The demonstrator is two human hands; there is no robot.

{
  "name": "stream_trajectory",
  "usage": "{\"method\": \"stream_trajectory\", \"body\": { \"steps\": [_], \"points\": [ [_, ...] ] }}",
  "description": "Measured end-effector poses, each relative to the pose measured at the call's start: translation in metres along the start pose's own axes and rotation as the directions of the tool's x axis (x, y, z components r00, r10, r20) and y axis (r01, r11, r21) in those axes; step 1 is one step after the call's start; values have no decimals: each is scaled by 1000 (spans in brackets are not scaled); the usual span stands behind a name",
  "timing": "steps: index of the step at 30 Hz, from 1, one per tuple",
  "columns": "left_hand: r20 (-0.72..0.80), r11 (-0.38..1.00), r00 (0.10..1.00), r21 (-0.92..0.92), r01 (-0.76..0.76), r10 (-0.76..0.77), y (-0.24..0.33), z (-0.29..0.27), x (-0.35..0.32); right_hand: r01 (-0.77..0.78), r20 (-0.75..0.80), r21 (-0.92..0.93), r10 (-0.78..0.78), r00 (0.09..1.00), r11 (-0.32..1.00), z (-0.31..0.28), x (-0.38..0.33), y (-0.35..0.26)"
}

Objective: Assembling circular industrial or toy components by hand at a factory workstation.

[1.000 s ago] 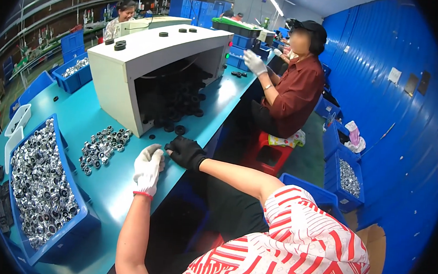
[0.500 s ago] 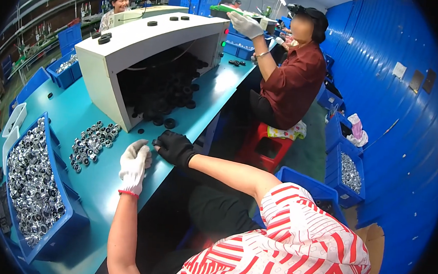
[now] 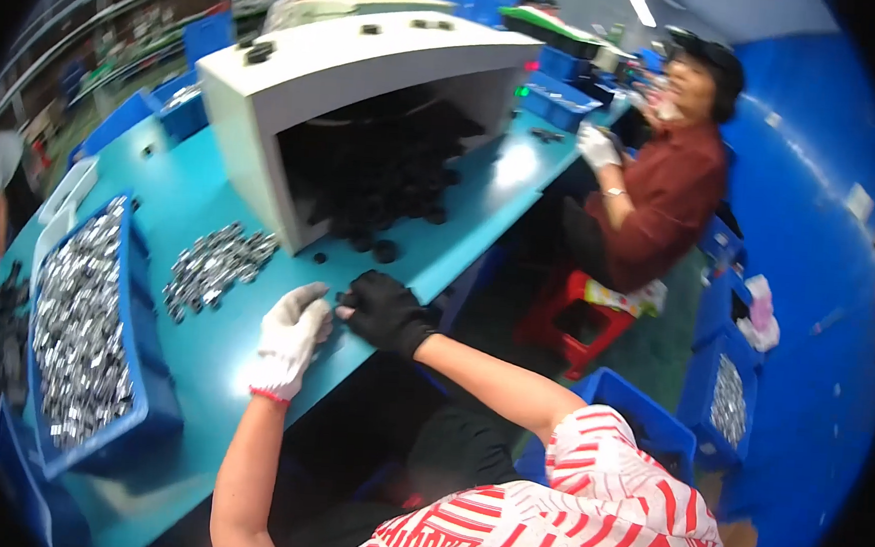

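Since the blue-green table [image 3: 217,350] ends close by the work, small pieces are best handled over its top. The white cabinet [image 3: 243,151] stands on it, its near corner wanting some clearance. To the left, a blue bin [image 3: 149,406] holds shiny parts; inside the cabinet lies a heap of black rings [image 3: 392,191]. Wrists should skirt the pile of silver pieces [image 3: 220,263] between bin and cabinet. The right hand [image 3: 385,312], black-gloved, and the left hand [image 3: 293,337], white-gloved, face each other, just apart, fingers curled; blur means I cannot tell whether either grips anything. A light fingertip touch would suit. One small black disc [image 3: 320,258] lies just beyond the left hand.
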State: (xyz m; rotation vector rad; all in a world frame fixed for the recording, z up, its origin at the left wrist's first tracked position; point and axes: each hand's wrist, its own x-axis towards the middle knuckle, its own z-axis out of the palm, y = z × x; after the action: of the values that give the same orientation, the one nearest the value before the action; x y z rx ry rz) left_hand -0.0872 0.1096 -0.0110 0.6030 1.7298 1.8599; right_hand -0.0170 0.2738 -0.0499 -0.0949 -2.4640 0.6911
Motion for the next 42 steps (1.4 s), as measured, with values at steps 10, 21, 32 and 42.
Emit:
{"method": "stream_trajectory", "body": {
  "steps": [10, 21, 32, 42],
  "points": [
    [-1, 989, 997, 131, 73, -74, 19, 11, -2, 243, 64, 72, -248, 967, 967, -29, -12, 4],
    [-187, 979, 970, -156, 129, -158, 9, -1, -66, 86, 13, 438, -103, 995, 895, -20, -31, -24],
    [-233, 855, 958, -517, 25, -169, 1, 1, -112, 110, 136, 554, -221, 966, 825, -12, -41, -68],
    [-265, 832, 950, -554, -12, -163, -7, -3, -125, -80, 240, 707, -133, 962, 703, 2, -50, -71]
  ]
}}
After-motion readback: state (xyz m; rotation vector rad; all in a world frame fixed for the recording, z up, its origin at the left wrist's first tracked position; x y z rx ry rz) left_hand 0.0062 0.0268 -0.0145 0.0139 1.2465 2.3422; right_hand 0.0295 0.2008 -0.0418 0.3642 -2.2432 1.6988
